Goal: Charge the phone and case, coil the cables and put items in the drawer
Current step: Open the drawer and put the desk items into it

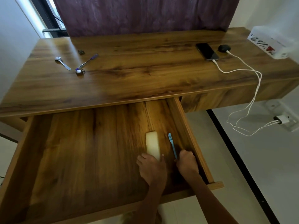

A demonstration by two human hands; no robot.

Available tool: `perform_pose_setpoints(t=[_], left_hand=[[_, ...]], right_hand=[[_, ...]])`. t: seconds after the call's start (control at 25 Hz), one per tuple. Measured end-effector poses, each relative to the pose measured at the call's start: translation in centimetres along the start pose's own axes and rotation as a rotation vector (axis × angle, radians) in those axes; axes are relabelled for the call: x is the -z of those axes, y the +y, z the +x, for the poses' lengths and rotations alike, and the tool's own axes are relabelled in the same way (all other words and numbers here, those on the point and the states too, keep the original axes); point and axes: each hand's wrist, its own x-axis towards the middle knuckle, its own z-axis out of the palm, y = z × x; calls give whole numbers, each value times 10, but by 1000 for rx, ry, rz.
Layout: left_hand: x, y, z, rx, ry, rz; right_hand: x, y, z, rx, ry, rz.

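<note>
Nearest me, my left hand (152, 167) curls its fingers round a white oblong block (152, 143) in the open wooden drawer (192, 138); my right hand (186, 162) grasps a thin blue pen (172, 145). Beyond the drawer, the black phone (207, 51) and round black case (224, 48) lie cabled on the surface (129, 62).

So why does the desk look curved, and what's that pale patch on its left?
Head view: the wide-angle lens bows the desk edges; the pale patch is light glare on the wood; the basket at the far right is smeared; the left hand and right hand look slightly soft; the drawer floor is brightest by the bar.
</note>
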Motion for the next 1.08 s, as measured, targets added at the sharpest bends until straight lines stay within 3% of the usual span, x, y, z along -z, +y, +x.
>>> perform_pose_setpoints(t=[0.16,0.4,0.6,0.88,1.08], left_hand=[[-6,-3,2,-20,-27,108],[-2,-4,2,8,-90,60],[25,-10,19,-38,42,-26],[143,-11,137,-145,408,-108],[229,-16,249,-217,501,-83]], right_hand=[[-4,2,3,-20,-10,25],[-2,-2,-2,26,52,-13],[17,-41,-7,207,238,-47],[38,-200,24,586,345,63],[23,-323,82,714,226,123]])
